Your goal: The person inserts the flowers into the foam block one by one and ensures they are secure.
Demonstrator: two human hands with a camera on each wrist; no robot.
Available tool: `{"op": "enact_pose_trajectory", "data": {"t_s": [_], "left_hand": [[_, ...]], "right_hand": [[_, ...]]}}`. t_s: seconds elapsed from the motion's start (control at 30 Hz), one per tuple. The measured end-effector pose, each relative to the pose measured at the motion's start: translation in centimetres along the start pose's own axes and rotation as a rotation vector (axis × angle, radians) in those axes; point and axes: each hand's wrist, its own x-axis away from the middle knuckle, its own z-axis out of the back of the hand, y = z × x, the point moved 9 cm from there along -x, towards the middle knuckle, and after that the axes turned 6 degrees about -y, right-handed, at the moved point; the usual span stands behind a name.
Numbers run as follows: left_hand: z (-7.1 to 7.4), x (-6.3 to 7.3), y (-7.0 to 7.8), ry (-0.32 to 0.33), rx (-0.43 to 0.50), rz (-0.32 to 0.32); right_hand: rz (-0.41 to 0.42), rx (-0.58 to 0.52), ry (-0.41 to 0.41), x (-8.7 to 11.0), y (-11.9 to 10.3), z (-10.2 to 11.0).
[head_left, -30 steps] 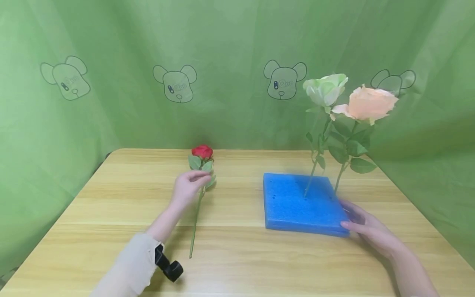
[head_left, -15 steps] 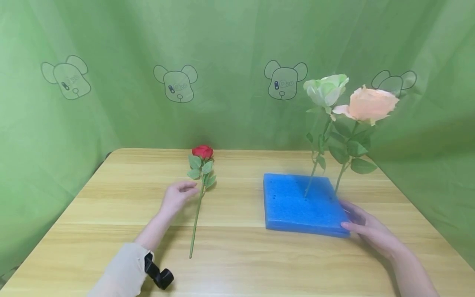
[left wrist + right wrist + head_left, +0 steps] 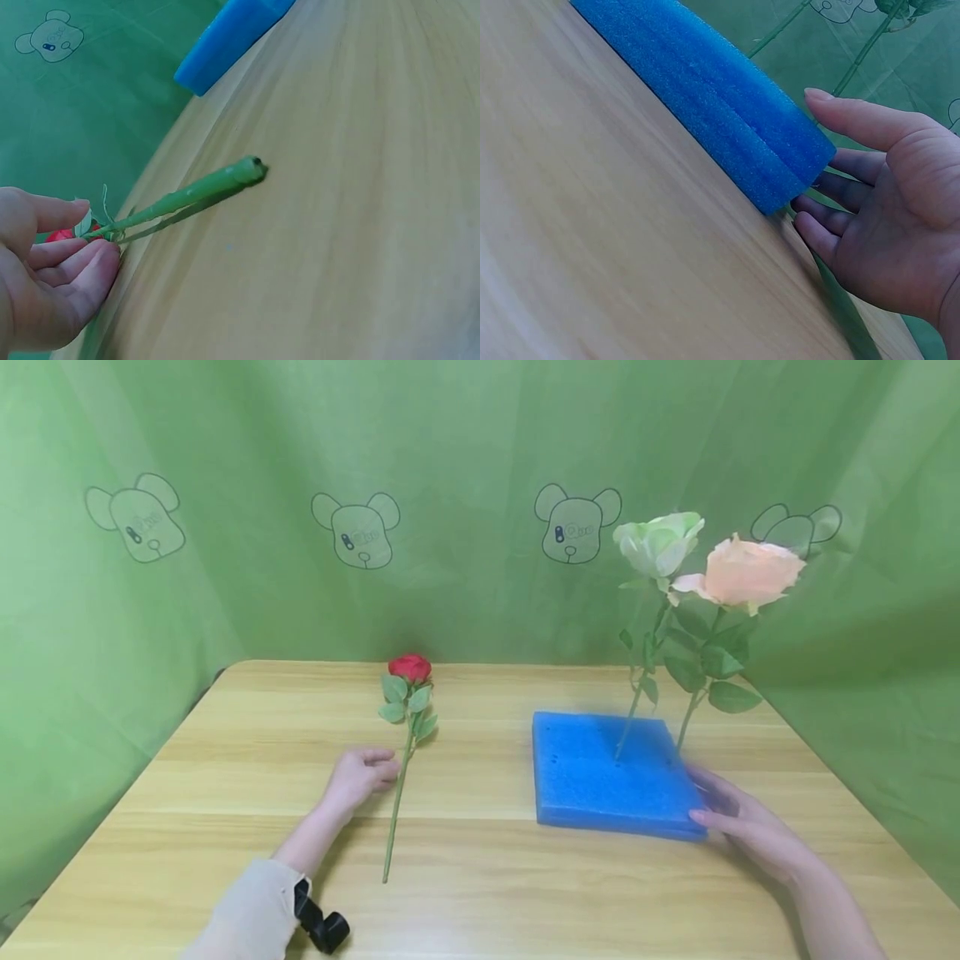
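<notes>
A red rose (image 3: 409, 669) lies on the table with its long green stem (image 3: 395, 818) toward me. My left hand (image 3: 358, 779) is just left of that stem, thumb and fingers parted around it in the left wrist view. On the right is a blue foam block (image 3: 615, 785) with small holes in its top. A pale green-white rose (image 3: 660, 543) and a peach rose (image 3: 750, 572) rise from it, the peach one's stem at its right edge. My right hand (image 3: 750, 827) rests against the block's right side, fingers nearly straight and thumb at the front corner.
The wooden table (image 3: 465, 877) reaches back to a green curtain (image 3: 465, 593) printed with bear heads. On my left wrist sits a black camera mount (image 3: 322, 927). Bare table lies between the red rose and the foam block.
My left hand has drawn back from the red rose's leaves, down and toward me along the stem, lower over the table. The right hand and foam block have stayed put.
</notes>
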Motion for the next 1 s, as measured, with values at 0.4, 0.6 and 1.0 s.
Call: {"op": "enact_pose_trajectory", "data": {"t_s": [0.4,0.6,1.0], "left_hand": [[-0.4,-0.3,-0.5,0.018,-0.052,0.06],[-0.7,-0.6,-0.4,0.019,-0.081,0.057],[-1.8,-0.5,-0.3,-0.027,-0.051,0.119]], "right_hand": [[-0.007,0.014,0.011,0.1,0.0,-0.1],[-0.003,0.009,0.015,0.1,0.0,0.1],[-0.018,0.009,0.011,0.2,-0.1,0.0]]}}
